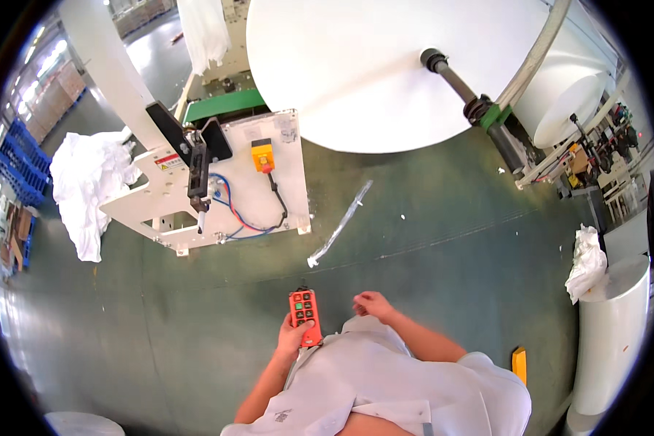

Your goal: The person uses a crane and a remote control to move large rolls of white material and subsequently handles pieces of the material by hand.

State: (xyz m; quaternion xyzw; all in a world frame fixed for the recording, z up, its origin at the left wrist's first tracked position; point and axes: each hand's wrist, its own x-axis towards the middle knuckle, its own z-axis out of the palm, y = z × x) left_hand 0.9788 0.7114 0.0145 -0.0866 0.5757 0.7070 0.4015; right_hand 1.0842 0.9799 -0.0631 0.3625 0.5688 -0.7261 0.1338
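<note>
My left hand (293,334) grips an orange handheld remote control (309,336) with two columns of buttons, one of them green. The thumb lies on the lower buttons. In front of my shirt, my right hand (371,302) hangs with its fingers loosely curled, and nothing shows in it. Ahead on the left is a white machine frame (269,196) carrying a yellow switch box (262,154) with a red button. A huge white roll (356,80) on a dark shaft (454,83) fills the far middle.
A clear plastic strip (339,227) lies on the green floor (429,276) ahead. White crumpled material (91,189) is heaped at the left, near blue pallets (23,163). On the right stand a white cylinder (609,349) and a yellow block (519,365). Another white roll (570,109) sits farther back.
</note>
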